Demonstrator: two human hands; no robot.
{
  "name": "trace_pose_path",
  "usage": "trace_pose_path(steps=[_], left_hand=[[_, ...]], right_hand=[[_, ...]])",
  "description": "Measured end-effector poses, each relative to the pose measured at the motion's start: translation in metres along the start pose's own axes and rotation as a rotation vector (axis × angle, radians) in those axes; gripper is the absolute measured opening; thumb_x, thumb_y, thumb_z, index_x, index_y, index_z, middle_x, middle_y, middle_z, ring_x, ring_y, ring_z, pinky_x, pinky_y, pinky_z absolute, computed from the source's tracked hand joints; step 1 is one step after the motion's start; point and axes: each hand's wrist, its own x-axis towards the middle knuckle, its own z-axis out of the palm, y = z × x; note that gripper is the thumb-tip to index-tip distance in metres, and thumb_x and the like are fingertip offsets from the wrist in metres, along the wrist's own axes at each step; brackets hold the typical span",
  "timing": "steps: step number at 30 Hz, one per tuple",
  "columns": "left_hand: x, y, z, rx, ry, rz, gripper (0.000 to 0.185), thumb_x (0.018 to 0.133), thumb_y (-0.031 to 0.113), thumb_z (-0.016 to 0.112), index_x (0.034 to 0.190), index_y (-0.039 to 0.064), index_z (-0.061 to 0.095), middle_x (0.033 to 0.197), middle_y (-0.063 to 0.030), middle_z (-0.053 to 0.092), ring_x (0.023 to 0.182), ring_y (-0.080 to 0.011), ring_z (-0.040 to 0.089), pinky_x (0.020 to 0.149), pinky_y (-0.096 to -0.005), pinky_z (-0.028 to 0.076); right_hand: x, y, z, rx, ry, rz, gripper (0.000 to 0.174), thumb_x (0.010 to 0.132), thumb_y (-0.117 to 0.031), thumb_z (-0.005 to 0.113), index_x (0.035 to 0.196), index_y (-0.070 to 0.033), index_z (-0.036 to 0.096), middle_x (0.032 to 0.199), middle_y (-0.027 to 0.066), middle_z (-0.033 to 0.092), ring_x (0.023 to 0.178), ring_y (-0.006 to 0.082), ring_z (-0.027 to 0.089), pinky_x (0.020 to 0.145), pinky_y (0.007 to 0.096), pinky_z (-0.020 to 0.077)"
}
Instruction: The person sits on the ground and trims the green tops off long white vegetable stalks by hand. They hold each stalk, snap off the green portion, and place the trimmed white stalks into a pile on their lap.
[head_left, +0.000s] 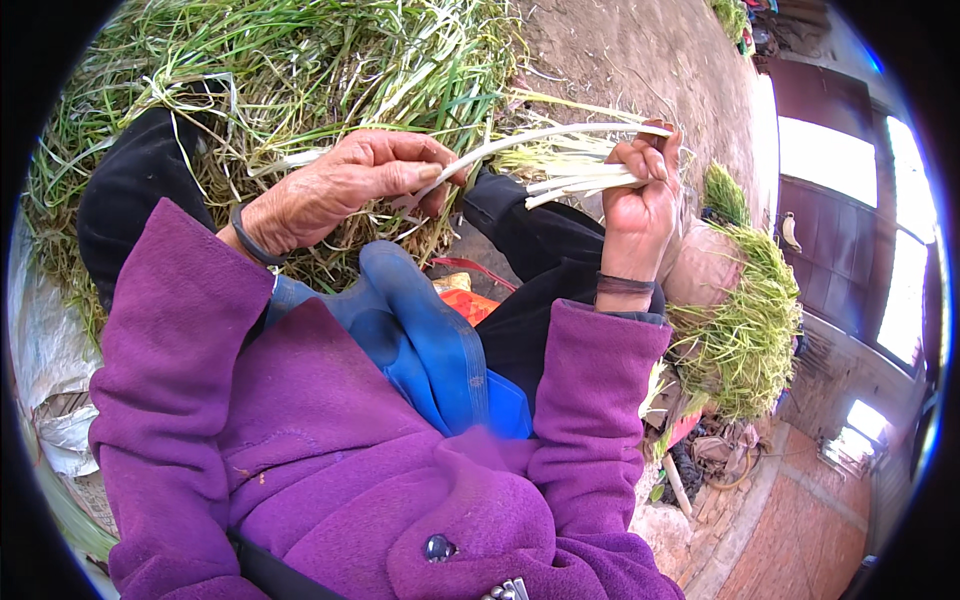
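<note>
My left hand pinches the root end of a pale stalk between thumb and fingers. The stalk arches across to my right hand, whose raised fingertips touch its other end. Closed in the lower fingers of my right hand is a small bunch of white stalks, their ends pointing left. Beyond the right hand's bunch, more yellow-green stalks lie on the ground. A large heap of long green leafy plants spreads at the upper left, just beyond my left hand.
Blue cloth or rubberised fabric lies over my lap. Between my legs are an orange packet and a red strap. A second pile of green plants is at my right. Bare earth extends ahead; white sheeting lies at far left.
</note>
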Motion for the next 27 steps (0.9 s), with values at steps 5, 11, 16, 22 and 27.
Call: trace_pose_path(steps=[5, 11, 16, 22, 27], left_hand=[[0.001, -0.001, 0.008, -0.088, 0.052, 0.001, 0.023, 0.091, 0.02, 0.058, 0.104, 0.002, 0.062, 0.077, -0.0016, 0.063, 0.073, -0.0076, 0.059, 0.07, -0.0217, 0.046], [0.003, -0.001, 0.014, -0.168, 0.081, 0.017, 0.021, 0.092, 0.021, 0.058, 0.101, 0.002, 0.062, 0.073, -0.0011, 0.062, 0.065, -0.0069, 0.058, 0.06, -0.0203, 0.046], [0.001, -0.004, 0.016, -0.151, 0.142, -0.049, 0.029, 0.095, 0.031, 0.054, 0.103, 0.003, 0.062, 0.075, -0.0004, 0.062, 0.066, -0.0065, 0.057, 0.062, -0.0208, 0.047], [-0.005, -0.006, 0.017, -0.102, 0.158, 0.065, 0.027, 0.092, 0.024, 0.059, 0.108, 0.001, 0.058, 0.083, -0.0011, 0.061, 0.077, -0.0071, 0.057, 0.072, -0.0218, 0.048], [-0.004, -0.011, 0.017, -0.073, 0.207, 0.117, 0.014, 0.091, 0.012, 0.059, 0.101, 0.002, 0.059, 0.08, -0.0009, 0.062, 0.072, -0.0079, 0.059, 0.066, -0.0232, 0.05]], right_hand=[[-0.002, 0.012, 0.001, 0.025, 0.028, 0.018, 0.024, 0.091, -0.024, 0.06, 0.091, -0.001, 0.061, 0.08, 0.0079, 0.064, 0.048, 0.0069, 0.042, 0.046, 0.0225, 0.0333], [-0.021, 0.074, 0.003, -0.154, 0.027, 0.178, 0.025, 0.087, -0.029, 0.066, 0.101, -0.009, 0.06, 0.087, 0.0077, 0.061, 0.048, 0.0058, 0.043, 0.043, 0.0209, 0.0353], [-0.033, 0.099, 0.008, -0.195, 0.063, 0.227, 0.02, 0.09, -0.027, 0.063, 0.095, -0.008, 0.058, 0.087, 0.0075, 0.058, 0.052, 0.0061, 0.046, 0.047, 0.0208, 0.0369], [-0.025, 0.09, 0.005, -0.161, 0.084, 0.162, 0.021, 0.092, -0.028, 0.061, 0.091, -0.007, 0.056, 0.084, 0.006, 0.056, 0.053, 0.0067, 0.044, 0.047, 0.0221, 0.0368], [-0.021, 0.085, -0.001, -0.054, 0.041, 0.15, 0.023, 0.094, -0.025, 0.056, 0.088, -0.004, 0.059, 0.086, 0.0102, 0.058, 0.052, 0.0069, 0.044, 0.049, 0.0222, 0.0391]])
